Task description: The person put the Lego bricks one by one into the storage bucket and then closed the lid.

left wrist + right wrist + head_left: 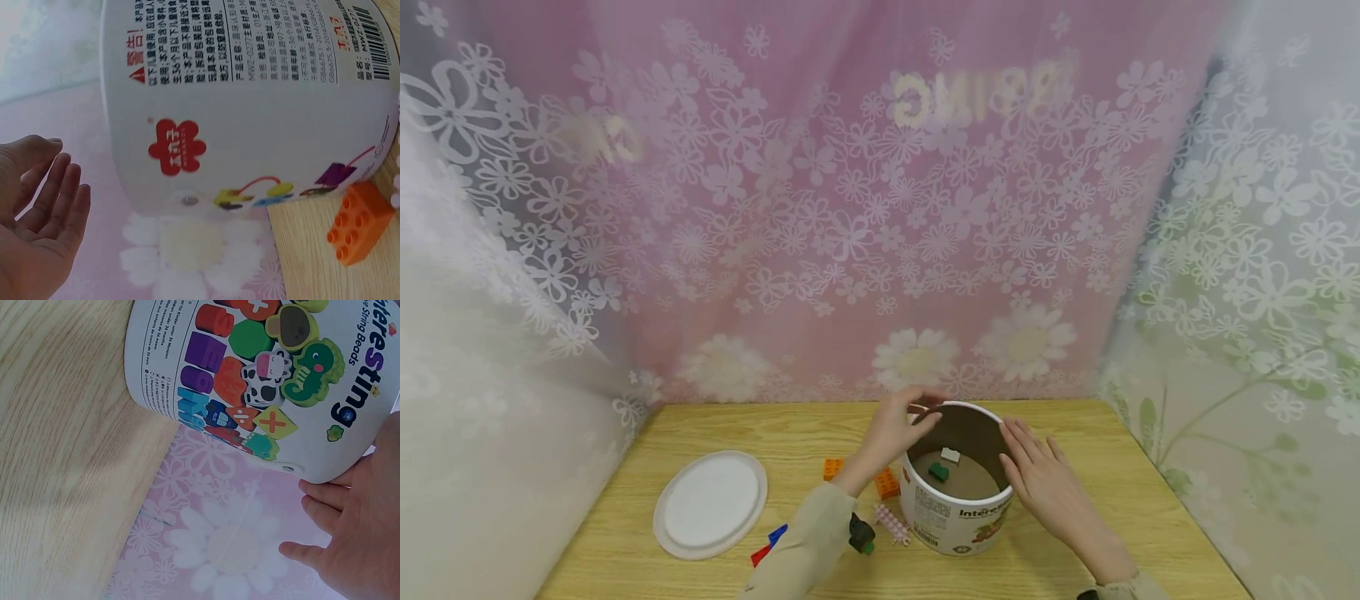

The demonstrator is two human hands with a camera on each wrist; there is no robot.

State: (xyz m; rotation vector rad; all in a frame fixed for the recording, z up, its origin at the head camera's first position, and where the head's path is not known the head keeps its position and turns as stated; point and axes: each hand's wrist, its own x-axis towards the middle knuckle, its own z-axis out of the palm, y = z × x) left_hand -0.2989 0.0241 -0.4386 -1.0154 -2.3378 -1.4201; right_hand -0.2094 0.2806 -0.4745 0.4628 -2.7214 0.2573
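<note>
A white printed bucket [957,521] stands on the wooden table, with a green toy piece [938,472] and a white toy piece [951,456] at its bottom. My left hand [898,429] is at the left side of its rim. In the left wrist view that hand [44,212] has loosely bent fingers, nothing between them, beside the bucket wall [237,131]. On the opposite side, my right hand [1048,487] lies along the rim with its fingers stretched out. The right wrist view shows those fingertips [312,487] against the bucket's upper edge.
A round white lid [711,504] lies at the left. Orange bricks [887,483], a pink knobbly piece [892,525], a dark toy piece [861,533] and a blue-and-red piece [769,546] lie left of the bucket. Flowered curtains [865,208] surround the table.
</note>
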